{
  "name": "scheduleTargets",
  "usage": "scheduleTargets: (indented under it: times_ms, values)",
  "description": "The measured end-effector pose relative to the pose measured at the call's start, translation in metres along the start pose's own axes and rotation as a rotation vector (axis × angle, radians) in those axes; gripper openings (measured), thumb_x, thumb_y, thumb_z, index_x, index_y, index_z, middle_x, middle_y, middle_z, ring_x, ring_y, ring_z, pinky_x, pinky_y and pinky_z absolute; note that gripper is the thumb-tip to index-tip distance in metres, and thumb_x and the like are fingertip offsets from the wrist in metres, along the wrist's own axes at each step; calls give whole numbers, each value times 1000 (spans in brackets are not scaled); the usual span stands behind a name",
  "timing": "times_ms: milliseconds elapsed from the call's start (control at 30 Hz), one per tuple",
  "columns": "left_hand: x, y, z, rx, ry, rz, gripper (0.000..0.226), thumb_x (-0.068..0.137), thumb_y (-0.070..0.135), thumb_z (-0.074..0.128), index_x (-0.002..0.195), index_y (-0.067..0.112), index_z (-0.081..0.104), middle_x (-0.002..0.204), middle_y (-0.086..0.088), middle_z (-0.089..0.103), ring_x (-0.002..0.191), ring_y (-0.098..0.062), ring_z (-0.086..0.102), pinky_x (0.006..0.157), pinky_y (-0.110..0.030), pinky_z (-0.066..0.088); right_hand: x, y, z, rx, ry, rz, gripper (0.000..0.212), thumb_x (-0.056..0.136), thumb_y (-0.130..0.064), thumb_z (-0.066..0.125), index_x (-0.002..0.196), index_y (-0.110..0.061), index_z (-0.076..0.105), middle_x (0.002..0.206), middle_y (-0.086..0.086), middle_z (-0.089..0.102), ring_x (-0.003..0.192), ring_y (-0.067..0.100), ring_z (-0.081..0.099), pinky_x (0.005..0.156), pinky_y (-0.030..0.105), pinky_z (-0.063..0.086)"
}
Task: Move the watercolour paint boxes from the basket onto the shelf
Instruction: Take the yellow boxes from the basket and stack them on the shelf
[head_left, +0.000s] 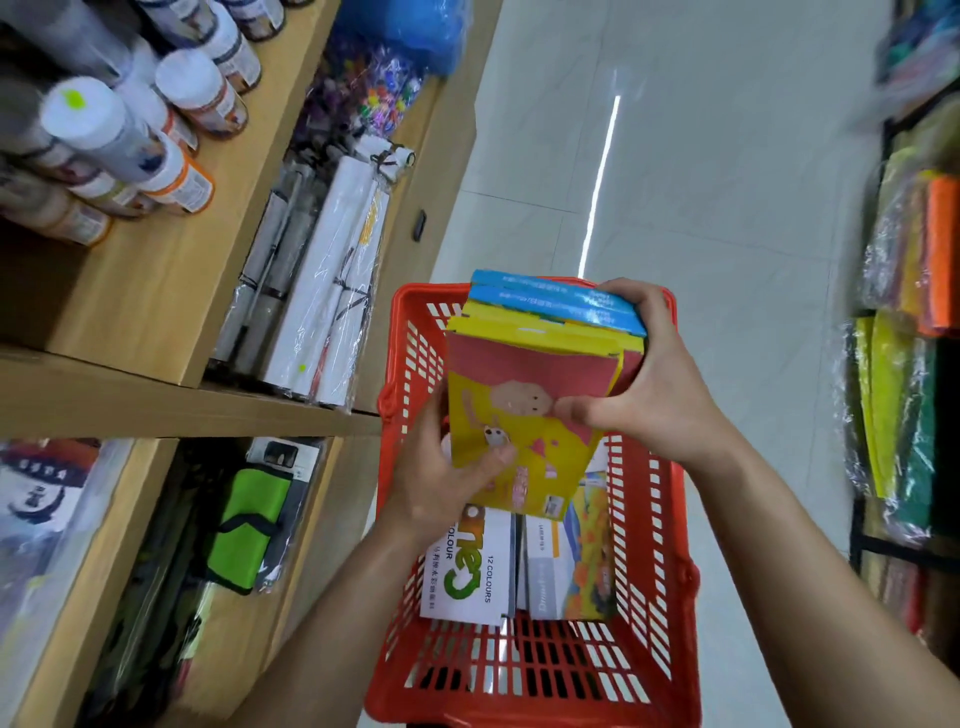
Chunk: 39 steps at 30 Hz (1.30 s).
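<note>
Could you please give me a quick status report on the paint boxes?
Left hand and right hand grip paint box stack above red basket. Two boxes remain inside. Nothing blocking.

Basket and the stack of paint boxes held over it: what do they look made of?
Basket: looks like moulded red plastic, slightly glossy, walls pierced by regular slots. Stack of paint boxes, held between left hand and right hand: probably printed cardboard, with flat panels, sharp folded edges and bright matte artwork.

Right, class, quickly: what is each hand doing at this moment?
Left hand: closed on the lower end of the stack of paint boxes.
Right hand: closed on the stack's upper right side.
</note>
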<state>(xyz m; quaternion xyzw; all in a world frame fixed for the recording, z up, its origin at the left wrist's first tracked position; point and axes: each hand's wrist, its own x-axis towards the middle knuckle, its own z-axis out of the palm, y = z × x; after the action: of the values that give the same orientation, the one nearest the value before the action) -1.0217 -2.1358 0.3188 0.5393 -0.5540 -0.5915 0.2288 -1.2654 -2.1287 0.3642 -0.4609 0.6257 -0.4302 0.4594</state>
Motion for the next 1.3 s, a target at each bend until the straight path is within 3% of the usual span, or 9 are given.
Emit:
scheduleTargets:
  times_ms: [100,233,333,433,533,633,900,1133,1300]
  values:
    - [-1,-14,8,-108,-28,-86,51,68,46,81,117,46,66,110,23,76,101,-2,73,77,-18,57,-2,23,13,29,-87,89,100,50,-28,95,134,-38,43,107,-28,68,88,3,75,69,18,58]
    - [1,-39,18,-180,16,-171,42,66,51,83,105,60,69,104,26,77,94,1,74,72,-15,58,-5,61,39,195,-13,267,121,55,-30,93,157,-33,29,133,2,68,104,15,76,87,34,63]
    - [5,-53,30,-236,95,-229,54,66,52,85,115,43,68,111,13,78,101,-12,76,78,-28,61,-13,85,60,278,133,332,91,65,-41,86,146,-24,47,121,-3,75,108,18,76,86,36,62]
    - [6,-59,38,-239,174,-239,52,66,50,86,114,43,67,109,11,79,98,-13,77,73,-25,60,-29,100,74,272,147,321,67,82,-41,76,142,-41,48,124,-14,73,114,13,72,90,34,59]
    - [6,-61,40,-219,231,-268,53,64,55,84,113,41,68,107,12,79,96,-11,76,77,-30,60,-48,111,81,212,96,330,86,84,-41,76,154,-54,28,151,0,55,139,24,55,112,54,47]
    - [3,-58,42,-202,213,-262,54,65,54,81,114,37,67,104,15,79,93,-7,76,71,-22,58,-63,112,86,202,119,343,91,85,-44,73,159,-50,20,154,-5,54,140,23,54,113,58,44]
    - [-40,0,15,-254,77,-176,51,80,42,71,130,39,63,122,5,75,111,-20,72,87,-40,59,-88,42,73,406,210,320,71,90,-30,70,155,-30,40,137,3,70,119,29,71,99,57,56]
    - [-114,95,-35,-281,166,-67,41,85,52,71,124,42,68,115,10,78,101,-13,76,75,-23,60,-114,-77,70,461,25,142,62,97,-15,60,154,-32,43,134,-3,72,117,20,73,86,31,62]
    - [-183,140,-87,-323,262,7,42,84,47,69,126,46,66,121,2,76,108,-26,74,91,-54,57,-135,-171,91,450,-117,57,61,95,-16,62,153,-24,44,126,0,76,106,20,77,78,26,62]
